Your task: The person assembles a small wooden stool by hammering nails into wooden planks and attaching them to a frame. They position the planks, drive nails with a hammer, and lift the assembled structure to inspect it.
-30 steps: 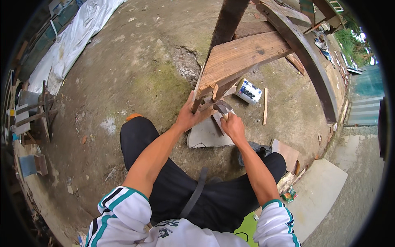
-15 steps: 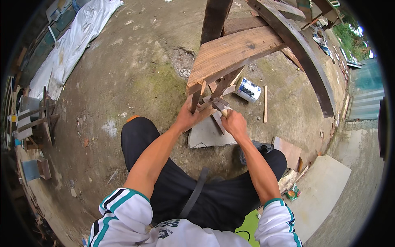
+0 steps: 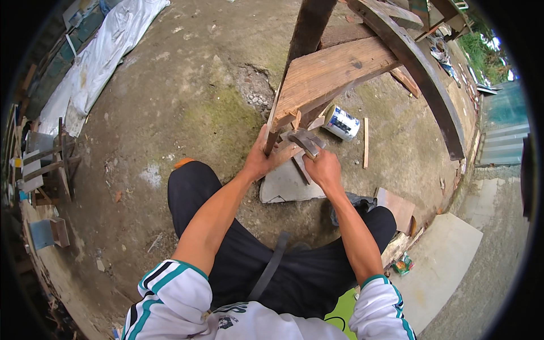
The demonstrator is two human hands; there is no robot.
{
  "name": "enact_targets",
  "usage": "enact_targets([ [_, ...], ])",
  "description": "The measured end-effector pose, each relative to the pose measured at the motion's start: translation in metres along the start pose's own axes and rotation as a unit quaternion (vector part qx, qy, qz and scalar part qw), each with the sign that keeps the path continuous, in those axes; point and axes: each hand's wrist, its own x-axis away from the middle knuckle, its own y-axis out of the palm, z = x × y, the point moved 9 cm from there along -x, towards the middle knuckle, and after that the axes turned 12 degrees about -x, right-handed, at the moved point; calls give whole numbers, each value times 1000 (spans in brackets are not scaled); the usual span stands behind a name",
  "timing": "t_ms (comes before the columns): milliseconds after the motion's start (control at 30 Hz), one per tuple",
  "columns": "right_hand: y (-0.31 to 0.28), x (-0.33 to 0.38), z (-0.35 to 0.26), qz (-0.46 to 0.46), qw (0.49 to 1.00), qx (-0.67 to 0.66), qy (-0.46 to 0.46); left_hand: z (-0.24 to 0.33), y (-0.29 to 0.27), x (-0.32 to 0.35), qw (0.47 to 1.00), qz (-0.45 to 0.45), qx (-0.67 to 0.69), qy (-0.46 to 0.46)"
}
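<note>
A claw hammer (image 3: 306, 143) is held in my right hand (image 3: 323, 168), its metal head close to the near end of a brown wooden frame (image 3: 334, 71). Fingers closed, my left hand (image 3: 258, 160) grips a wooden leg (image 3: 271, 141) of that frame from the left side. Just above the hammer head, a small light wood piece (image 3: 296, 120) sticks out under the frame's plank end. Below both hands a pale stone slab (image 3: 289, 184) lies on the ground, with thin wood strips across it. Part of the joint is hidden behind the hammer and fingers.
A paint can (image 3: 341, 123) lies on its side right of the frame, near a thin wooden stick (image 3: 365, 143). The frame's curved dark leg (image 3: 425, 73) arches to the right. A white sheet (image 3: 102, 62) lies far left; a flat board (image 3: 439, 272) is at lower right.
The hammer has turned in my right hand, so its head now shows higher and more broadly. The frame's near end has tilted slightly to the right. My left hand keeps its grip.
</note>
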Motion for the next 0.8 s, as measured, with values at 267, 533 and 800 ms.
enact_targets([
  [267,16,-2,51,20,999,34,26,13,17,-2,991,-56,94,-76],
  [533,-25,2,-13,92,977,-128,-146,15,-5,-1,1000,-4,7,3],
  [800,4,-5,13,-11,1000,-13,17,24,-7,3,996,-8,73,-48],
])
